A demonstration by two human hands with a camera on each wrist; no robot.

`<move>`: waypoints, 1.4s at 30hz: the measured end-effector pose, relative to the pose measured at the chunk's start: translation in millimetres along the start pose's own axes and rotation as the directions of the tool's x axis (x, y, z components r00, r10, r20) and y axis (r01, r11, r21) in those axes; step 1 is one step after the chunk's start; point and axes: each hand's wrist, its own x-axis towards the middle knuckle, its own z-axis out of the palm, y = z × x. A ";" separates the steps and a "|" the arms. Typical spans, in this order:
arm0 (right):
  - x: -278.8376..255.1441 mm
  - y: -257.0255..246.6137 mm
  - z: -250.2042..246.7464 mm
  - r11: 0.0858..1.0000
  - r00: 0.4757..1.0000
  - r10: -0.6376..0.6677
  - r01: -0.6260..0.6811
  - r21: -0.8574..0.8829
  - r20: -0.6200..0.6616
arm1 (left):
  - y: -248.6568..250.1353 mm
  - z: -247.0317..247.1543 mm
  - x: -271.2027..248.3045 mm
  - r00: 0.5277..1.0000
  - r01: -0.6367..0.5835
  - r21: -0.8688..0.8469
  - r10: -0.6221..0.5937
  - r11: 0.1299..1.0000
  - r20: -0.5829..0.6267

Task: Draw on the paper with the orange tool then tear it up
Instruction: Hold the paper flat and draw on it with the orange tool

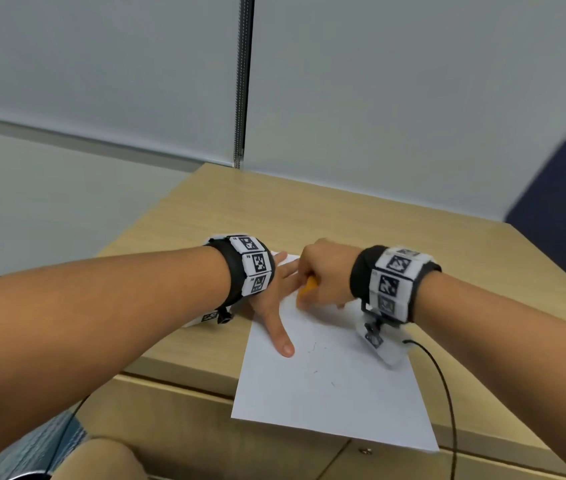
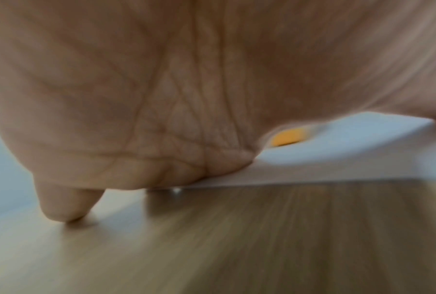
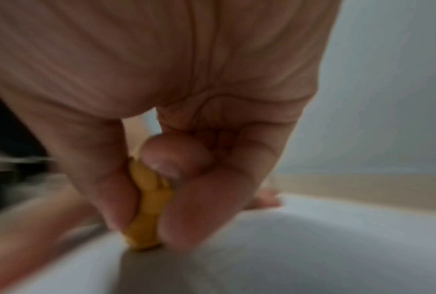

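We spread our left hand (image 1: 275, 301) on the paper (image 1: 337, 382), our right hand (image 1: 328, 275) at its two o'clock pinching the half-hidden orange tool (image 1: 307, 287).

Soft, even indoor light; both wrist views blurred, perhaps by motion; head view sharper.

Head view: orange tool (image 1: 308, 286) mostly buried in the fist of the right hand (image 1: 328, 271); tip not visible. Left hand (image 1: 274, 301): fingers partly behind right hand. Faint marks (image 1: 313, 348) on paper (image 1: 337, 393) too small to read. Both wrist views blurred; tool's form unclear there.
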 end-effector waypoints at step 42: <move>-79.0 33.8 15.5 0.930 0.930 0.367 -0.367 0.021 0.002 | 28.2 1.3 -20.2 0.982 0.186 -0.074 -0.189 0.980 -0.025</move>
